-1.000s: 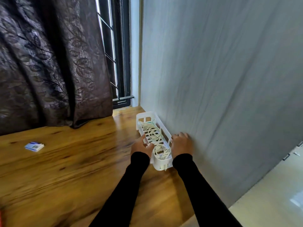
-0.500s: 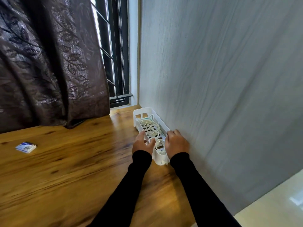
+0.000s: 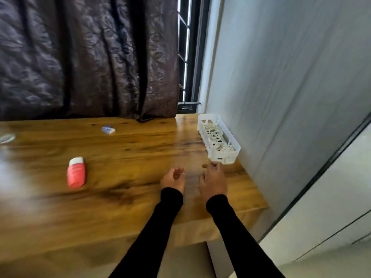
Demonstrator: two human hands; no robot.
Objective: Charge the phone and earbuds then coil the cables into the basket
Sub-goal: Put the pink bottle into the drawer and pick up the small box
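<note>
Basket (image 3: 232,155): against the wall, white cables (image 3: 215,135) coiled inside.
Left hand (image 3: 174,179): near basket, fingers loosely curled, holding nothing.
Right hand (image 3: 213,180): just short of basket, fingers loosely curled, holding nothing.

1. A wooden table (image 3: 130,197) with a glossy, streaked grain is seen; its right end stands beside a grey wall.
2. A white slotted basket (image 3: 230,156) is set on the far right corner, lengthwise along the wall, with white cables (image 3: 215,135) coiled inside it.
3. A red bottle (image 3: 76,172) with a white cap is laid flat on the left part of the top.
4. A small blue-and-white packet (image 3: 108,130) is seen near the far edge, well apart from the bottle.
5. A blurred round object (image 3: 7,138) is seen at the far left edge; what it is cannot be told.
</note>
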